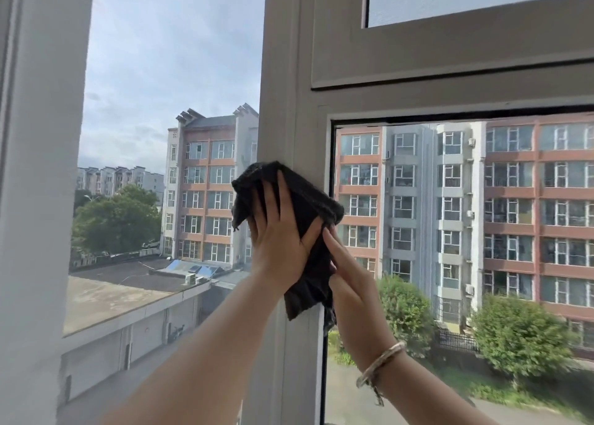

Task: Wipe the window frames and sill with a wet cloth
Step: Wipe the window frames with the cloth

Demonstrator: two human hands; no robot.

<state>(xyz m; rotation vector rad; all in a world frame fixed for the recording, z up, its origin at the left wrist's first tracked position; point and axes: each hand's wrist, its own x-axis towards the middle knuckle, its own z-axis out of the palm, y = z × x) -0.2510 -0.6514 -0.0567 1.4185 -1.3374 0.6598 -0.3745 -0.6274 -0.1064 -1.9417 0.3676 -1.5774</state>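
Dark cloth [305,206] at centre of picture, laid flat against the upright window frame [283,103] between open gap on the left and glass pane [450,231] on the right. Left hand [279,244] pressing it on, fingers straight and slightly spread. Right hand [350,280] just below and right, fingers straight, touching the hanging tail; whether pinching it, cannot tell. Bracelet [379,363] on right wrist. Sill not in view.

Likely risks: cloth slipping out through the open gap if pressure eases; loose tail smearing the glass; wet drips running down the frame.
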